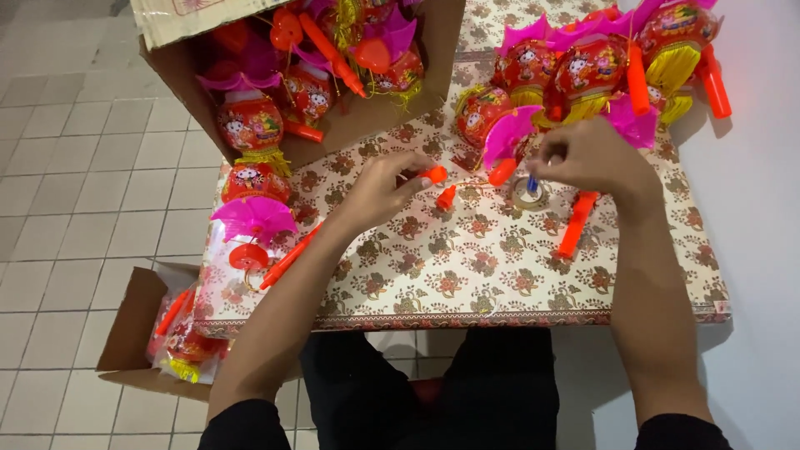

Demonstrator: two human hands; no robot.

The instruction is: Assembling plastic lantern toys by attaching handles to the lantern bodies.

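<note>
My left hand [379,187] pinches a small orange plastic piece [434,174] above the floral-patterned board [467,258]. A second orange piece [446,197] lies just right of it, joined by a thin wire. My right hand [587,157] is closed on a red and pink toy lantern [500,125], fingers around its pink fringe and an orange cap [502,172]. Under that hand sits a small round part with a blue tip [530,190]. An orange stick [577,223] lies beside my right wrist.
Several finished red lanterns [600,62] are piled at the board's far right. An open cardboard box [325,75] at the far left holds more lanterns. Another box [137,325] with wrapped lanterns stands on the tiled floor, lower left. A pink-topped lantern [252,218] lies on the board's left edge.
</note>
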